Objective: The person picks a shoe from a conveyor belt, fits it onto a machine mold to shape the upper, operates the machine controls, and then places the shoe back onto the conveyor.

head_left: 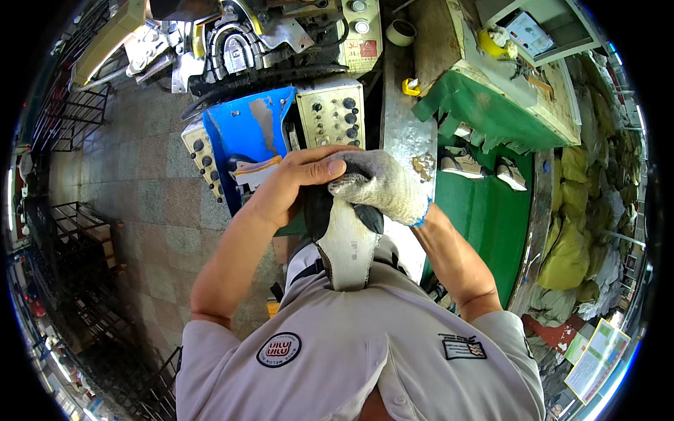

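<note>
At centre, both hands [298,179] [379,182] curl inward, holding what seems a white-bottomed shoe [348,242].

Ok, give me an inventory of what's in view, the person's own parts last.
shoe piece: one, white and black, centre
tray: one, blue, upper left
control panels: two, cream and black, flanking the tray
machine: one, mostly metallic, top left
roll: one, pale, top
green surface: one, green, right
shoes: two, beige and black, on that surface
sacks: several, olive and grey, far right
racks: several, dark, far left
floor: one, grey, left
signboard: one, white and green, lower right
shirt: one, light grey, bottom
left grip: one, bare, at shoe piece
right grip: one, gloved, on shoe piece
</note>
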Demonstrator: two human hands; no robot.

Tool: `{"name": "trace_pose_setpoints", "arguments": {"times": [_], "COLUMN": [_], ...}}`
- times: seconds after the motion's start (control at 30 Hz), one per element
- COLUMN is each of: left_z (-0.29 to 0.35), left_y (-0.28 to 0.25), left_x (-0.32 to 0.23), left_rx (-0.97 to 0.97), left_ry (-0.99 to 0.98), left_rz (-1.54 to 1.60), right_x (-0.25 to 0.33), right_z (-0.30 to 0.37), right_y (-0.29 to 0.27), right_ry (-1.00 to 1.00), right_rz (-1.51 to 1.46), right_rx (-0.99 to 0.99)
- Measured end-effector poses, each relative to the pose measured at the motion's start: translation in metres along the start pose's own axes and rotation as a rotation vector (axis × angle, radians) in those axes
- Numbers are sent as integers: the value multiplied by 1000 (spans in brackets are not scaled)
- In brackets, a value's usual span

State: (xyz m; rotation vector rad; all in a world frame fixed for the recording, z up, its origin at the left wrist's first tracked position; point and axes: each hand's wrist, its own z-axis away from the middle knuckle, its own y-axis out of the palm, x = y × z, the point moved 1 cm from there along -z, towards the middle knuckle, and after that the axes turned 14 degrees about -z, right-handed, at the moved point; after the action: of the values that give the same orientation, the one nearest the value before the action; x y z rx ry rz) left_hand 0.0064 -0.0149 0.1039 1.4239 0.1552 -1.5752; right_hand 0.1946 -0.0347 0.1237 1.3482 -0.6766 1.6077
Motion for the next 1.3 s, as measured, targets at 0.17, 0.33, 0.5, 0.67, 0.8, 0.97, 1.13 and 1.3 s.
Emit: {"name": "trace_pose_setpoints", "arguments": {"times": [0.17,0.33,0.5,0.67,0.8,0.97,1.13,1.3], "left_z": [-2,-5,0,7,10,19,21,18], "left_y": [0,7,12,17,20,23,24,26], "left_x": [-5,1,9,-1,1,-2,-10,-4], "left_rx": [60,52,-23,51,-6,-28,-19,-45], "left_ry": [-120,-57,79,60,118,154,76,151], "left_rz": [35,-11,-219,-298,-411,-517,-568,-489], "right_x": [1,-6,-13,-15,-34,-11,-24,-75], "right_z": [5,17,30,49,56,60,62,62], "right_y": [4,9,14,22,32,36,33,12], "right_ry": [-46,-80,-2,63,182,171,86,-45], "right_rz": [-15,49,128,-243,-634,-290,-248,-482], "right_rx": [-34,-116,-218,-179,-287,-283,-180,69]}}
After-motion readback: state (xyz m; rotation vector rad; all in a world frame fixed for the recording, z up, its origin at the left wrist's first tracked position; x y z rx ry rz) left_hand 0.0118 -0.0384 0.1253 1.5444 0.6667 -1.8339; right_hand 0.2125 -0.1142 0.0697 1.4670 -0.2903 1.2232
